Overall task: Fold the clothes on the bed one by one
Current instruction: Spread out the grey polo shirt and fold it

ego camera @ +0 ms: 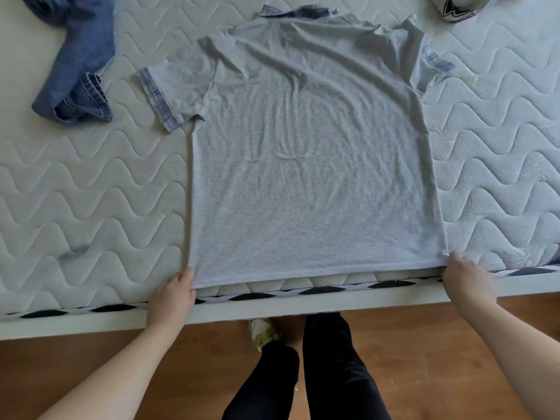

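Observation:
A light grey short-sleeved shirt (315, 165) with plaid blue cuffs and collar lies spread flat, back side up, on the white quilted mattress (91, 192). Its hem runs along the near edge of the bed. My left hand (174, 295) pinches the hem's left corner, thumb on top of the cloth. At the hem's right corner my right hand (466, 278) grips the fabric the same way. The left sleeve lies flat and spread out; the right sleeve is crumpled and partly folded over.
Blue jeans (81, 62) lie bunched at the far left of the mattress. A white garment with black print (457, 7) sits at the top right edge. The white bed frame (272, 307) borders a wooden floor (121, 359), where my legs in dark trousers stand.

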Available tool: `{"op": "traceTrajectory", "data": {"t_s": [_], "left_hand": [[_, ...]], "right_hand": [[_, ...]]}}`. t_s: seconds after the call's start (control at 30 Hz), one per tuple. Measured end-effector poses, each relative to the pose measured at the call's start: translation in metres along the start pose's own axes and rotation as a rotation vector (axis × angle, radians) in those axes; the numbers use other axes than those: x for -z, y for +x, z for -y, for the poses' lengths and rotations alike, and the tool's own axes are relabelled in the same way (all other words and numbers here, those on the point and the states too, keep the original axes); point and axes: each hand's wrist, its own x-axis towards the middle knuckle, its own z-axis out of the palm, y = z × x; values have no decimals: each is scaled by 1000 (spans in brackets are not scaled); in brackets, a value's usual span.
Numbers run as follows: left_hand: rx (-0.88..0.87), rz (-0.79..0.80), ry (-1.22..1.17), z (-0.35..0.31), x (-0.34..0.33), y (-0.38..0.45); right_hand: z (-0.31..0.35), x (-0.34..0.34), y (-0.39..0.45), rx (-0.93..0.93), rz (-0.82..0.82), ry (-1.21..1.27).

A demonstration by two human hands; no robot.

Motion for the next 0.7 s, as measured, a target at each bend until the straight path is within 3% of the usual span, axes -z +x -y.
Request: {"op": "traceTrajectory", "data": {"t_s": [0.17,0.3,0.53,0.7], "left_hand": [[41,24,-19,13,-5,4],[-36,48,36,17,-5,7],[-77,112,51,7,39,-9],[-142,91,48,-39,89,-8]], "right_hand": [[-14,1,-11,90,-11,-273],[-7,1,-18,182,18,-434],[-7,46,-43,101,127,-246],[-17,94,-55,69,108,-75]]}}
